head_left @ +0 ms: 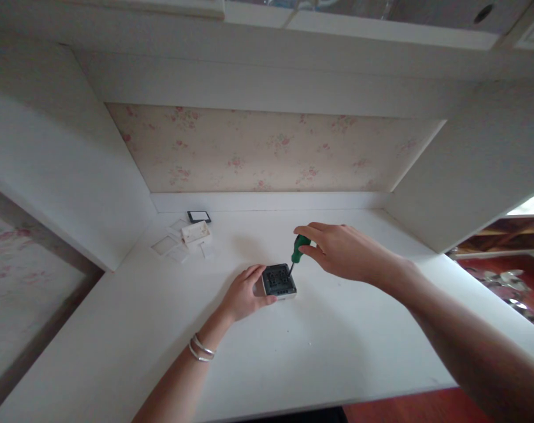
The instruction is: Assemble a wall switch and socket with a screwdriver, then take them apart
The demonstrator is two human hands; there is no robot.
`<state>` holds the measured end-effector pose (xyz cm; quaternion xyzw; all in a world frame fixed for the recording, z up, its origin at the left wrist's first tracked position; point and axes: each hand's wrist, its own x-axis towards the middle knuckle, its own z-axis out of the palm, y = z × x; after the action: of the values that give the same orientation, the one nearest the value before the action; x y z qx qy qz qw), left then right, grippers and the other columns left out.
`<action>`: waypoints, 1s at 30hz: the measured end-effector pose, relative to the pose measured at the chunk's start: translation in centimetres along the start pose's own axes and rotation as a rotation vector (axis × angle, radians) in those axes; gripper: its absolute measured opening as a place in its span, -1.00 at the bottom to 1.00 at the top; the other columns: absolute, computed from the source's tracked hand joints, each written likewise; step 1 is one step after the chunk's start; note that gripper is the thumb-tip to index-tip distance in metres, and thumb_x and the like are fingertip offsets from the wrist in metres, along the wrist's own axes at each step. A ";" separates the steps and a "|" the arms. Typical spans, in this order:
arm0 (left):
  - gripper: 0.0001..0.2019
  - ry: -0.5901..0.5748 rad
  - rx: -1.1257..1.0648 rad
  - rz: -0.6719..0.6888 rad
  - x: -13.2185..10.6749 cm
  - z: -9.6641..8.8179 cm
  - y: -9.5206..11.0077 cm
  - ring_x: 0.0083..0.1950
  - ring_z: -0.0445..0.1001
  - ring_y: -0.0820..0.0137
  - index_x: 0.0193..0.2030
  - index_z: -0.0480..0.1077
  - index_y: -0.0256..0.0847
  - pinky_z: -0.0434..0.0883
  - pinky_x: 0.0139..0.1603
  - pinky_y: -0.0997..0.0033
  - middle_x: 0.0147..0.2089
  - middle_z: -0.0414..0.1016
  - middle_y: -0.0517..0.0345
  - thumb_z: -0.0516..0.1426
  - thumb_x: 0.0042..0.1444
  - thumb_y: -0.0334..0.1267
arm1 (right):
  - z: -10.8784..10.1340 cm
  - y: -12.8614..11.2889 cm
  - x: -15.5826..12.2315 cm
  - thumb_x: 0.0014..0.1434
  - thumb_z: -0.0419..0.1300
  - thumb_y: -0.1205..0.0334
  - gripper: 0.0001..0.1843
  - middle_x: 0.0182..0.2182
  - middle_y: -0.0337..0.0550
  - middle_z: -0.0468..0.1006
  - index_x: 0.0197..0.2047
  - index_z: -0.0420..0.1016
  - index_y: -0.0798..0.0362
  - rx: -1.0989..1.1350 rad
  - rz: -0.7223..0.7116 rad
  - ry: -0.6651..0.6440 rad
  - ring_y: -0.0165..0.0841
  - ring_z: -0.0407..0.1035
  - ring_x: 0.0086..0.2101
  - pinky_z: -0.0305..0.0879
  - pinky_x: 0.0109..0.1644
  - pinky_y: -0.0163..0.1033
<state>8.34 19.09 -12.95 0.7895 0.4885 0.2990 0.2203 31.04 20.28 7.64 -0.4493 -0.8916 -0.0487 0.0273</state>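
A small square module (pixel 279 281) with a dark grey top and white sides lies on the white desk (pixel 161 329). My left hand (pixel 244 292) grips its left side, thumb along the front edge. My right hand (pixel 337 249) pinches the green handle of a screwdriver (pixel 298 251). The screwdriver stands nearly upright with its tip on the module's top right corner.
At the back left of the desk lie a white box-shaped part (pixel 196 233), several flat white frames (pixel 164 245) and a small black-rimmed plate (pixel 199 217). Floral wallpaper (pixel 267 150) backs the alcove. White side panels close it in left and right.
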 end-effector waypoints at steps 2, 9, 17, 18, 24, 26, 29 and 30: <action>-0.26 0.003 0.003 0.004 0.0 0.0 -0.1 0.24 0.22 0.16 0.24 0.16 -0.13 0.21 0.27 0.16 0.24 0.23 0.00 0.23 -0.04 0.11 | -0.8 0.0 0.7 0.27 -0.06 -0.10 -0.58 -0.33 -0.04 0.54 -0.15 0.47 0.01 -0.135 0.015 -0.069 -0.14 0.45 -0.34 0.23 -0.32 -0.17; -0.24 0.005 0.015 -0.003 -0.1 0.1 -0.2 0.26 0.20 0.16 0.25 0.15 -0.13 0.19 0.28 0.15 0.25 0.21 0.01 0.22 -0.04 0.13 | -1.0 -0.5 2.4 0.29 -0.07 -0.03 -0.57 -0.04 0.00 0.46 0.15 0.26 -0.05 -0.127 -0.126 -0.150 -0.17 0.46 -0.30 0.22 -0.31 -0.19; -0.24 0.014 0.000 -0.003 -0.1 0.1 -0.2 0.25 0.21 0.14 0.25 0.16 -0.12 0.20 0.27 0.12 0.25 0.22 -0.01 0.23 -0.06 0.13 | -1.4 -0.5 3.5 0.19 -0.03 -0.21 -0.46 -0.28 0.10 0.54 -0.08 0.44 0.06 -0.277 -0.046 -0.238 0.00 0.44 -0.26 0.21 -0.29 -0.09; -0.24 0.015 -0.002 -0.001 -0.1 0.2 -0.2 0.25 0.21 0.13 0.25 0.16 -0.12 0.20 0.27 0.12 0.25 0.22 -0.01 0.23 -0.05 0.13 | -1.4 -0.4 3.5 0.18 -0.02 -0.22 -0.45 -0.22 0.09 0.53 0.00 0.39 0.04 -0.245 -0.061 -0.228 -0.01 0.45 -0.27 0.21 -0.30 -0.09; -0.23 0.016 -0.007 -0.003 -0.2 0.2 -0.1 0.25 0.21 0.14 0.25 0.17 -0.13 0.20 0.27 0.12 0.25 0.23 -0.01 0.21 -0.06 0.17 | -1.5 -0.3 3.5 0.17 0.08 0.03 -0.63 -0.22 -0.04 0.54 0.03 0.32 -0.05 -0.117 -0.143 -0.289 -0.17 0.45 -0.33 0.15 -0.39 -0.23; -0.23 0.013 0.000 -0.006 -0.2 0.2 -0.1 0.25 0.21 0.14 0.25 0.17 -0.13 0.19 0.28 0.12 0.25 0.22 0.00 0.21 -0.05 0.17 | -1.6 -0.5 3.7 0.16 0.07 -0.12 -0.55 -0.32 0.01 0.55 -0.04 0.38 0.02 -0.194 -0.084 -0.269 -0.08 0.45 -0.32 0.16 -0.38 -0.19; -0.23 0.007 0.003 -0.010 -0.2 0.2 -0.2 0.26 0.20 0.15 0.25 0.17 -0.15 0.19 0.28 0.14 0.26 0.21 0.00 0.21 -0.05 0.18 | -1.6 -0.7 3.9 0.15 0.10 -0.07 -0.53 -0.15 -0.01 0.53 0.07 0.31 -0.05 -0.188 -0.137 -0.219 -0.10 0.45 -0.28 0.18 -0.34 -0.18; -0.23 0.004 0.003 -0.010 -0.2 0.2 -0.2 0.26 0.20 0.15 0.25 0.17 -0.15 0.19 0.28 0.13 0.26 0.21 0.00 0.21 -0.05 0.18 | -1.6 -0.7 4.0 0.16 0.11 0.02 -0.57 -0.10 -0.05 0.51 0.09 0.28 -0.09 -0.171 -0.182 -0.218 -0.14 0.45 -0.27 0.18 -0.34 -0.20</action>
<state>8.27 19.02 -13.25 0.7868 0.4934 0.2987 0.2198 28.09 22.83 9.54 -0.3698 -0.9190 -0.0776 -0.1123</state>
